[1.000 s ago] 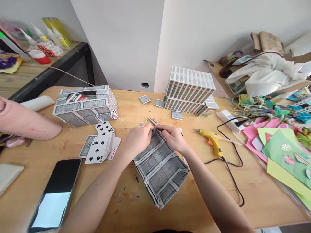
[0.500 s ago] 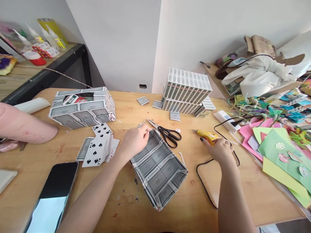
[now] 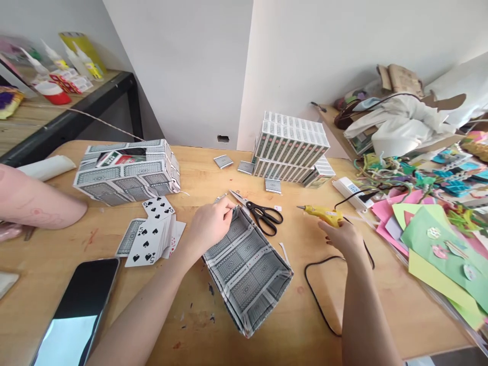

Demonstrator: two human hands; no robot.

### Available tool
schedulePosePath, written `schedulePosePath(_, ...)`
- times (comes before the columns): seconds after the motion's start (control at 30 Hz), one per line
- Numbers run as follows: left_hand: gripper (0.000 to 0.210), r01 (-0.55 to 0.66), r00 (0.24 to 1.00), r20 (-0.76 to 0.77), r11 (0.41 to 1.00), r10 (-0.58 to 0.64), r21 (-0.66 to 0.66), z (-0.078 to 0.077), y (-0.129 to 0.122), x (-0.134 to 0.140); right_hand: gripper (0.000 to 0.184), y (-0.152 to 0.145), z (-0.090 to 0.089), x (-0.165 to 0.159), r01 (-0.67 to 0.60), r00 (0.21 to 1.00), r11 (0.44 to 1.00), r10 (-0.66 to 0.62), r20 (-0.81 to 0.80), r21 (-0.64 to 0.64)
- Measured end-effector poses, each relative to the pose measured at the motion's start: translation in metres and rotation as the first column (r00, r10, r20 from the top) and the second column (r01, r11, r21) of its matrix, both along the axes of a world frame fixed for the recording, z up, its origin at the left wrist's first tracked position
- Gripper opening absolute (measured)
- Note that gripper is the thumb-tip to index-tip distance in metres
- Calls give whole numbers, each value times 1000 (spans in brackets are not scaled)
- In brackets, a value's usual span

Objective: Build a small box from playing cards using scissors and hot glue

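An open box made of playing cards [image 3: 247,267] lies tilted on the table with its inside facing me. At the box's far left corner, my left hand [image 3: 213,221] is closed in a pinch on the rim. My right hand [image 3: 345,239] is closed around the handle of a yellow glue gun [image 3: 324,213], whose nozzle points left. The gun's body hides part of the fingers. Between the hands, just beyond the box, lie black-handled scissors [image 3: 263,216] with the blades partly open.
A finished-looking card box [image 3: 127,180] stands at the far left, near loose playing cards [image 3: 147,241] and a phone [image 3: 76,310]. Stacked card packs [image 3: 292,145] stand at the back. A power strip [image 3: 353,193], black cord [image 3: 308,282] and coloured paper [image 3: 438,249] are on the right.
My right hand has shifted from over the glue gun to around its handle, uncovering more of the yellow body. My left hand and the box keep their places; the view has shifted slightly.
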State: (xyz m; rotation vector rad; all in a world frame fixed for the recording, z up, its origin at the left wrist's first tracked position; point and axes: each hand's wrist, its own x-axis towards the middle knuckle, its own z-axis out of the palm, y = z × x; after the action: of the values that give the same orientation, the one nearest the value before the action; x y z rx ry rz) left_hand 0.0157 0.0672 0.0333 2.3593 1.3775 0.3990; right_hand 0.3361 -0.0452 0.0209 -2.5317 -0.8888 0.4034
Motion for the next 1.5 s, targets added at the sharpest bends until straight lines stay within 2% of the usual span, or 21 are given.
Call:
schedulePosePath(0.13,19,-8,1000,23,1000,8,3,-3,0,0,43,11,37,-44,-5,999,997,8,-33,71)
schedulePosePath(0.23,16,-29,999,16,1000,29,6,-4,0,0,45,27,60,-82,-168,984,962,149,101,215)
schedulePosePath(0.3,10,-48,999,-3,999,48,17,-3,0,0,42,39,68,-101,-300,948,927,265,174,224)
schedulePosePath(0.33,7,-54,998,-21,998,54,26,-3,0,0,40,45,70,-107,-371,919,909,331,213,190)
schedulePosePath(0.43,5,-52,996,-72,998,55,46,-2,1,2,29,61,71,-118,-496,825,868,464,322,20)
schedulePosePath(0.53,9,-40,996,-76,998,44,48,0,1,2,26,72,70,-122,-522,767,844,529,362,-126)
schedulePosePath(0.67,11,-31,998,-59,998,34,56,0,0,2,29,79,68,-122,-542,733,814,579,357,-209)
schedulePosePath(0.8,14,-12,1000,-28,997,14,73,-1,0,1,30,86,66,-115,-562,746,805,592,303,-190)
schedulePosePath(0.9,19,32,999,4,995,-32,91,-2,-2,0,27,93,58,-106,-575,790,811,585,185,-110)
schedulePosePath(1.07,26,133,988,62,979,-144,156,1,-13,-9,23,88,49,-95,-480,875,876,481,-44,31)
schedulePosePath(1.13,28,160,963,165,945,-213,284,8,-17,-14,24,78,53,-95,-432,895,899,437,-93,71)
schedulePosePath(1.2,29,147,907,281,863,-312,484,18,-21,-18,25,67,62,-96,-395,908,906,411,-85,153)
schedulePosePath(1.27,28,125,862,316,772,-395,624,30,-25,-19,25,55,73,-99,-383,913,886,406,-41,261)
schedulePosePath(1.37,25,161,829,286,695,-480,700,45,-31,-19,23,42,89,-102,-423,897,835,440,34,352)
schedulePosePath(1.5,29,226,811,240,665,-533,711,58,-39,-18,24,31,100,-103,-493,868,797,476,138,349)
